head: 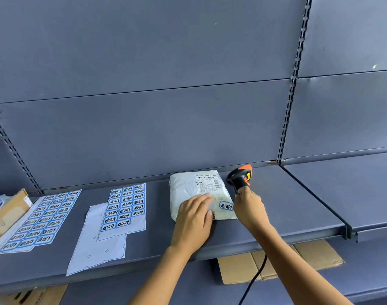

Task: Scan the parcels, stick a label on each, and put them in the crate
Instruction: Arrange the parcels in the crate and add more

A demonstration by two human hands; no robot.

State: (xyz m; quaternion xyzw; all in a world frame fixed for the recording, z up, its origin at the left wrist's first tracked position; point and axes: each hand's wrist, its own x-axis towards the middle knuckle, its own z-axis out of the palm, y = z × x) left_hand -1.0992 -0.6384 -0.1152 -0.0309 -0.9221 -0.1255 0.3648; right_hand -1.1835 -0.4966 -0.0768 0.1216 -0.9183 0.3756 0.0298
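Cardboard, a box (7, 214) cut off by the edge of view, sits at your far left on the grey shelf (287, 205). Just beside it a full sheet (38, 221) of blue-edged labels lies flat, slanting away from you. Next comes a bare backing (95, 245), white with only faint blue outlines on it. A part sheet (124, 208) overlaps its upper right area, with most cells printed and the nearest ones blank. Past a strip of bare shelf, the parcel (199, 188) lies flat towards the back of the shelf, a pale, wrinkled bag. A slip (206, 183) with a barcode is on its far half. Your left hand (192, 219) lies palm down on the near left part of the parcel, fingers straight and spread across it, curled round nothing. One label (226, 205) is stuck on the parcel's near right corner, just beyond your fingertips. Your right hand (249, 208) is clenched round the grip of the scanner (240, 177), black with orange trim. Its head stands just beside the parcel's far right corner and is turned towards the slip. A black cable (254, 278) drops below your right forearm, past the shelf's front edge. Under the shelf there, brown flaps (276, 265) of cardboard show. To the right a second shelf section joins this one.
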